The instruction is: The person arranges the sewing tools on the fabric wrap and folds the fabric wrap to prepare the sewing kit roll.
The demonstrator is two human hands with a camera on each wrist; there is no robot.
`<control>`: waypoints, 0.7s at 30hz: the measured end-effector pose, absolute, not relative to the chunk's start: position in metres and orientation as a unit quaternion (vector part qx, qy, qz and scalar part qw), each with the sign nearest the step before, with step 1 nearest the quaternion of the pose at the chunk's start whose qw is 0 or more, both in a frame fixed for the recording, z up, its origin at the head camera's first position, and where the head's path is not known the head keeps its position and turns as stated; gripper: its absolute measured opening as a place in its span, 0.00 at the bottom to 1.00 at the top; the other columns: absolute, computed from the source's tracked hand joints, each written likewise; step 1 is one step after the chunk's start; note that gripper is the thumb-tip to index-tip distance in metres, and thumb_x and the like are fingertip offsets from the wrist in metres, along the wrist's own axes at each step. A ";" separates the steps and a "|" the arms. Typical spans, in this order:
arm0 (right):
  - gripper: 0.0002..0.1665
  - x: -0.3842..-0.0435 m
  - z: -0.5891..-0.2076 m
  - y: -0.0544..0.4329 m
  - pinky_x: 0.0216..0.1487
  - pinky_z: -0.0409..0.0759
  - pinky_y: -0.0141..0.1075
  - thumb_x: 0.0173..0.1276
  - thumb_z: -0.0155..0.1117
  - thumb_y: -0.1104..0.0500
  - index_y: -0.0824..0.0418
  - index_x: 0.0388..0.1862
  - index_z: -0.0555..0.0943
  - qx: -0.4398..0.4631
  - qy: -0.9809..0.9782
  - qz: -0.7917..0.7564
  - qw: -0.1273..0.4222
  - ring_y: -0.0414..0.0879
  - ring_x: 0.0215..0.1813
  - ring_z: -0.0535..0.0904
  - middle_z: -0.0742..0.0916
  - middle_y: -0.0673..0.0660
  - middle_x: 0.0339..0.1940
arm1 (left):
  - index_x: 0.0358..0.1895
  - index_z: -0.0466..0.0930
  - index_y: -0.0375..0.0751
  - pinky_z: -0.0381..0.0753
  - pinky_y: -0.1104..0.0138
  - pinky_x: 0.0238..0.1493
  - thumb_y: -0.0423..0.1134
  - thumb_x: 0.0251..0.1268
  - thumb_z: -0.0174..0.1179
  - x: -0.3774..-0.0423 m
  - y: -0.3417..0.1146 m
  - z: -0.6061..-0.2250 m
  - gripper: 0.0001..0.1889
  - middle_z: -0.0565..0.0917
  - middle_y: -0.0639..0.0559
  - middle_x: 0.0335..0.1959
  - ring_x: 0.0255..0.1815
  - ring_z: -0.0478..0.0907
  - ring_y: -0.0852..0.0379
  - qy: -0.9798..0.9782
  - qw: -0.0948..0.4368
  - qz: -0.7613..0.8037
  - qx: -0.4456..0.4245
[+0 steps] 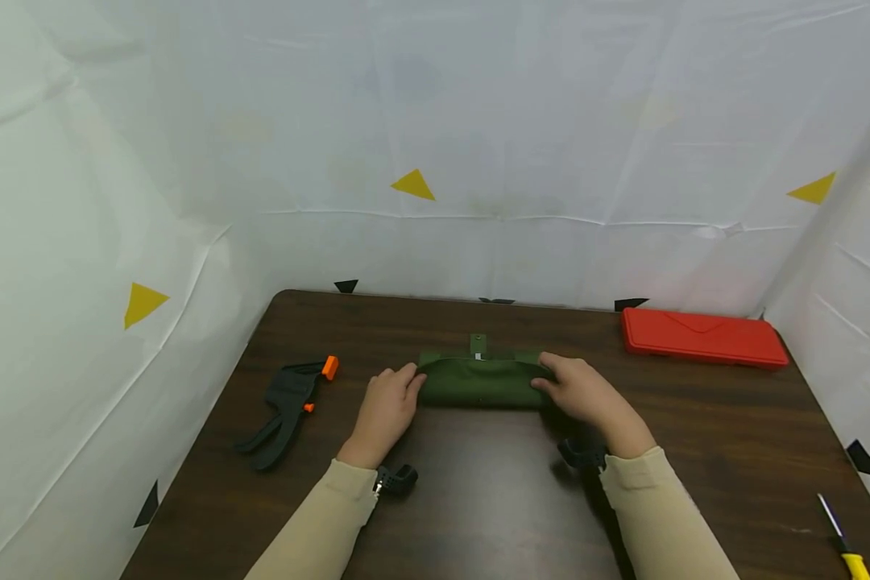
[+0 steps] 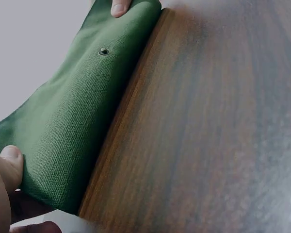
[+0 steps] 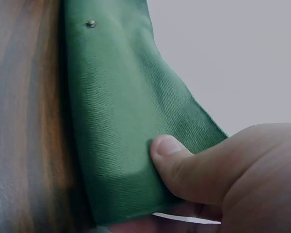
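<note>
A folded green fabric pouch (image 1: pixel 478 388) lies crosswise on the table between both hands, its upper edge bowed in the head view. My left hand (image 1: pixel 384 415) grips its left end, thumb (image 2: pixel 10 162) on the face toward me and fingers behind. At the right end my right hand (image 1: pixel 587 399) pinches the fabric, with its thumb (image 3: pixel 169 150) pressed on the front. A small metal snap stud (image 2: pixel 104 52) sits midway along the front. Behind the upper edge a short green strap (image 1: pixel 478 345) points away from me.
To the left lies a black bar clamp (image 1: pixel 287 403) with orange pads. A red case (image 1: pixel 703 338) rests at the back right of the dark wooden table (image 1: pixel 493 499). Near the front right is a screwdriver (image 1: pixel 844 540) with a yellow handle. White sheeting (image 1: pixel 478 121) surrounds the table.
</note>
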State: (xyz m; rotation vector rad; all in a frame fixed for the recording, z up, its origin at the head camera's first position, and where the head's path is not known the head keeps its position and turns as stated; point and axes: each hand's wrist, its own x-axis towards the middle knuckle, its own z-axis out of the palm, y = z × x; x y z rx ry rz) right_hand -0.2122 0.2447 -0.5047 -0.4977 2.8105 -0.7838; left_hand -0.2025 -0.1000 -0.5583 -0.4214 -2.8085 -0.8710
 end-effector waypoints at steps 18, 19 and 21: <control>0.15 -0.220 -0.526 0.237 0.41 0.78 0.47 0.79 0.72 0.53 0.63 0.45 0.78 -0.108 0.962 -0.240 0.069 0.50 0.38 0.77 0.83 0.58 0.36 | 0.27 0.73 0.51 0.57 0.56 0.45 0.47 0.83 0.63 -0.201 -0.097 -0.564 0.19 0.69 0.62 0.14 0.16 0.63 0.63 -0.943 0.106 -0.294 -0.113; 0.16 -0.220 -0.527 0.237 0.42 0.79 0.49 0.78 0.73 0.53 0.64 0.46 0.79 -0.104 0.964 -0.236 0.064 0.52 0.39 0.78 0.84 0.60 0.38 | 0.27 0.72 0.52 0.54 0.55 0.46 0.48 0.83 0.63 -0.200 -0.096 -0.564 0.20 0.69 0.62 0.14 0.16 0.64 0.63 -0.944 0.101 -0.296 -0.106; 0.17 -0.220 -0.529 0.237 0.46 0.81 0.51 0.78 0.74 0.53 0.65 0.48 0.80 -0.095 0.966 -0.231 0.061 0.53 0.42 0.80 0.86 0.62 0.43 | 0.27 0.71 0.51 0.54 0.54 0.47 0.49 0.83 0.63 -0.200 -0.096 -0.566 0.20 0.71 0.60 0.14 0.16 0.65 0.61 -0.944 0.097 -0.300 -0.099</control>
